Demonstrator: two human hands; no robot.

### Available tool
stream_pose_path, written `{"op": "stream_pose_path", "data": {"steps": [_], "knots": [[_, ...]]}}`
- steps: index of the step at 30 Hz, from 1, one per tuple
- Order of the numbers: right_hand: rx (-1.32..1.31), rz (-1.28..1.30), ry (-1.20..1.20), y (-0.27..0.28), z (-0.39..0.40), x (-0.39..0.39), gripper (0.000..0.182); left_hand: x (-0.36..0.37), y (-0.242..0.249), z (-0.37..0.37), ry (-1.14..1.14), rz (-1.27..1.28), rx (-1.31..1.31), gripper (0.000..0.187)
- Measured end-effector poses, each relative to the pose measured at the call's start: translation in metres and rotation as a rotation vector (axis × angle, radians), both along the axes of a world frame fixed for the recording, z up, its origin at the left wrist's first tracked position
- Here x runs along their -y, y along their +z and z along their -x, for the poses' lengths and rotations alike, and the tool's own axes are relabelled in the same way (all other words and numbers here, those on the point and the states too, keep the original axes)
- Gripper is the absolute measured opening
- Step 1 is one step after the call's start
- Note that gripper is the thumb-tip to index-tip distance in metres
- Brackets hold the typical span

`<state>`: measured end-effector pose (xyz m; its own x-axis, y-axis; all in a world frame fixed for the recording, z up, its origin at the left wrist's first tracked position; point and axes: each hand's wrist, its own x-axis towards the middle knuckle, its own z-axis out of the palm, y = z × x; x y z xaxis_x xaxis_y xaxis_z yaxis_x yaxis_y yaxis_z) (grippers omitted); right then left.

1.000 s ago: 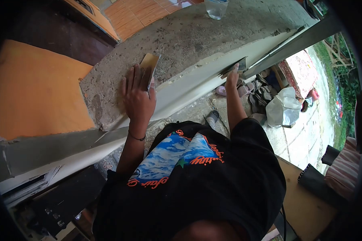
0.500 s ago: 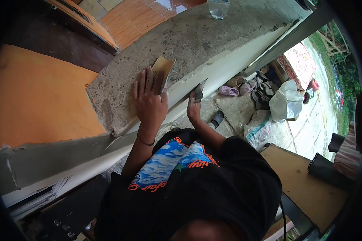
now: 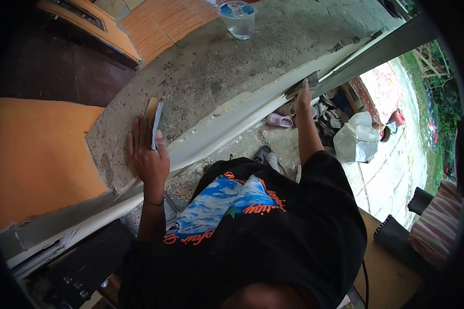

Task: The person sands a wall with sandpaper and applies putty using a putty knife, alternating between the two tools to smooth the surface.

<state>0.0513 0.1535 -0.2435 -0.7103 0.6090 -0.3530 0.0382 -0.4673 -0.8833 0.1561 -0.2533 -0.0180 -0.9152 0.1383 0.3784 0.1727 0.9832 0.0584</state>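
My left hand (image 3: 150,158) lies on the rough concrete ledge (image 3: 201,77), fingers stretched forward. Between its thumb and fingers stands a folded sheet of sandpaper (image 3: 157,121), brown on one face and pale grey on the other. With my arm stretched out to the far right, my right hand (image 3: 304,95) presses a small dark grey flat piece (image 3: 310,80), which looks like sandpaper, against the white side face (image 3: 227,123) of the ledge, close to a grey post (image 3: 366,56). The fingers under this piece are mostly hidden.
A clear plastic cup (image 3: 238,23) with a blue-printed lid stands on the ledge. Below on the floor are a lilac clog (image 3: 279,120), other shoes (image 3: 327,113) and a white sack (image 3: 357,138). An orange wall (image 3: 36,154) borders the ledge at left.
My right hand has slid away from me along the white face towards the post. My left hand and its sheet have shifted slightly back towards the ledge's near corner. The view has turned.
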Motion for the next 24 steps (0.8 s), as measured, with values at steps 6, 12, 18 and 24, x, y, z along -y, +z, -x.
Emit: {"op": "stream_pose_path", "data": {"steps": [6, 12, 18, 24], "knots": [[0.001, 0.091, -0.012, -0.061, 0.028, -0.056, 0.054, -0.001, 0.001, -0.001, 0.004, 0.016, -0.025, 0.039], [0.029, 0.149, 0.071, -0.107, -0.023, 0.068, 0.057, 0.003, 0.003, -0.004, -0.024, 0.056, -0.033, 0.044], [0.068, 0.155, 0.314, -0.041, -0.109, 0.227, 0.047, 0.017, -0.006, -0.008, -0.103, 0.046, -0.048, 0.044], [0.197, 0.100, 0.452, 0.011, -0.157, 0.341, 0.062, 0.025, -0.008, -0.009, -0.203, 0.006, -0.046, 0.047]]}}
